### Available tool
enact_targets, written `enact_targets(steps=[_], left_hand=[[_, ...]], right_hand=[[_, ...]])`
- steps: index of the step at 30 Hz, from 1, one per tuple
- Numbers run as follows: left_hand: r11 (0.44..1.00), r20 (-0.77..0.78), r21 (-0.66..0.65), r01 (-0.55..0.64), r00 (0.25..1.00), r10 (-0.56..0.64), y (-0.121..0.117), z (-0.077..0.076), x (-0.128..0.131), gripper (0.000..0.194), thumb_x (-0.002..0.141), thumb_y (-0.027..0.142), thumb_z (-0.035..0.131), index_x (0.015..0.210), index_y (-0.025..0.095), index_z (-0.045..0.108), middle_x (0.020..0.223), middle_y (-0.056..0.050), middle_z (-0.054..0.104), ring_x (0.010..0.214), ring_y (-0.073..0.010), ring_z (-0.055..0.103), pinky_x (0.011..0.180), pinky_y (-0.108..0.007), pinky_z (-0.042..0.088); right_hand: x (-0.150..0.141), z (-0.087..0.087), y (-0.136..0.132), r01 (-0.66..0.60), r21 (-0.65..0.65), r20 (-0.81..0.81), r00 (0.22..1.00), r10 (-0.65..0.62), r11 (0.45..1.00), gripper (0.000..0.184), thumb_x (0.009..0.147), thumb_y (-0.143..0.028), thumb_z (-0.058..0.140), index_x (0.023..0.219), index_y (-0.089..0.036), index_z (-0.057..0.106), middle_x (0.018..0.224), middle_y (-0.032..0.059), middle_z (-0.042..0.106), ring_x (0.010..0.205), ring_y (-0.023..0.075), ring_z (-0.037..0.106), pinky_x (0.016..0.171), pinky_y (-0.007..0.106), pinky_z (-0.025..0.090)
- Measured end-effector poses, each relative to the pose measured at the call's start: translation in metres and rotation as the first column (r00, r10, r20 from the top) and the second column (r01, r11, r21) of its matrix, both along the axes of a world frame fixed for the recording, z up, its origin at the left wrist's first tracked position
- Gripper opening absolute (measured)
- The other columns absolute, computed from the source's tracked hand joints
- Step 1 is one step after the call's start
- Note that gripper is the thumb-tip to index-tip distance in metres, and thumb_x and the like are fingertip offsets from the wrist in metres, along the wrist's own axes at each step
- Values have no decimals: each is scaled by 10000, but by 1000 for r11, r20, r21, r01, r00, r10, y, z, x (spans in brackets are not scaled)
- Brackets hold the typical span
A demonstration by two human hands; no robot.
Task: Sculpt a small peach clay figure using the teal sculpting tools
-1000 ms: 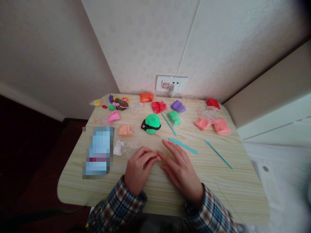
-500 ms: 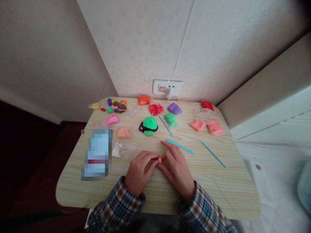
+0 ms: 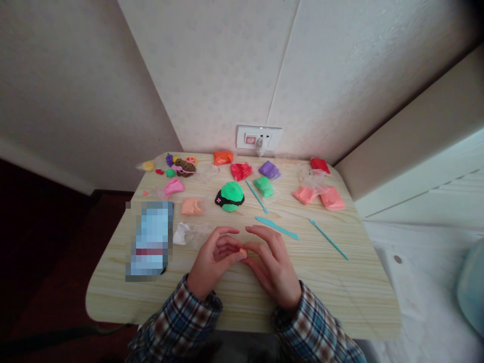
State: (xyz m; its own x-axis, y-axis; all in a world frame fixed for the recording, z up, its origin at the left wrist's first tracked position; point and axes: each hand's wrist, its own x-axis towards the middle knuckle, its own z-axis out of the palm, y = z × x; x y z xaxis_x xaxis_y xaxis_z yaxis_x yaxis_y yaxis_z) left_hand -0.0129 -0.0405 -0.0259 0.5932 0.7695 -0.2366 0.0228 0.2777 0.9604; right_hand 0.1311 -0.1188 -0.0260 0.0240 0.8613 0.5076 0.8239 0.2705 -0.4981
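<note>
Between the fingertips of both hands is a small lump of peach clay (image 3: 243,253), held above the near middle of the table. My left hand (image 3: 214,262) pinches it from the left with thumb and fingers, its index finger raised. From the other side my right hand (image 3: 271,262) grips it between thumb and finger, the index finger lifted away. Beyond the hands sits a green and black clay shape (image 3: 232,192) with a small pink bow. A flat blue clay knife (image 3: 278,228) lies just past my right hand.
Clay packets lie across the table (image 3: 333,302): peach (image 3: 192,206), white (image 3: 181,234), green (image 3: 263,186), purple (image 3: 269,169) and coral (image 3: 333,197). Thin blue tools (image 3: 328,239) rest on the right and centre. A blurred-out phone-like object (image 3: 151,237) lies left. A wall socket (image 3: 259,137) is behind.
My left hand has opened up somewhat, its index finger lifting off the clay. The peach lump shows more now and sits slightly left in view.
</note>
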Motion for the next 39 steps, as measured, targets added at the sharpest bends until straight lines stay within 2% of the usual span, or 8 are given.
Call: enact_targets(steps=[4,11,18,22,26,30,33,39], left_hand=[[994,101,-89,68,993,-59,1,2,2,477,677,272,749,1078,191,504,776,-14,674,745,-176,685,701,-311,567],[991,74,-125,46,997,-37,1,4,1,391,646,201,773,974,176,561,671,29,649,671,-142,664,663,-265,546],[956,162,-271,112,984,-69,3,1,-2,466,709,217,740,1111,172,510,859,-29,735,835,-175,691,775,-301,537],[950,190,-293,110,980,-55,2,1,0,542,671,192,775,1135,176,495,837,-6,724,810,-152,680,754,-266,526],[955,135,-287,70,990,-32,2,3,-1,481,674,183,776,1083,167,523,732,20,708,730,-141,673,723,-260,517],[944,203,-304,132,977,-71,2,3,-2,498,729,213,740,1163,169,500,844,-24,737,771,-139,675,749,-259,506],[933,264,-322,163,961,-77,2,-1,0,545,689,209,776,1161,175,506,839,-11,723,783,-130,666,758,-248,503],[945,206,-320,73,978,-6,1,-2,5,427,652,158,797,1018,162,577,724,25,684,729,-123,653,728,-244,502]], right_hand=[[0,2,0,-4,51,-32,999,6,999,119,882,-213,550,985,-180,600,1134,110,617,1100,230,550,913,400,492],[-1,1,0,-56,30,-39,998,57,998,166,890,-212,547,1045,-170,587,1157,106,610,1129,221,523,956,397,472],[-1,1,1,-44,69,-44,998,47,997,156,899,-208,525,1034,-168,590,1141,107,619,1096,226,549,907,412,498],[-1,1,1,-31,81,-53,998,35,996,127,884,-182,541,1002,-175,588,1122,105,626,1091,226,554,895,409,503],[-2,1,1,-60,75,-54,996,64,995,163,884,-197,548,1041,-173,587,1139,107,621,1101,225,549,908,414,497],[-1,2,1,-53,79,-52,997,57,995,187,888,-196,543,1065,-162,591,1127,109,622,1103,225,545,913,409,495],[-1,2,1,-46,95,-56,997,52,994,168,894,-201,534,1046,-162,595,1110,108,628,1096,223,544,901,401,501],[-2,1,1,-43,94,-57,997,48,995,192,888,-195,546,1075,-168,580,1104,103,634,1081,221,554,899,401,502]])
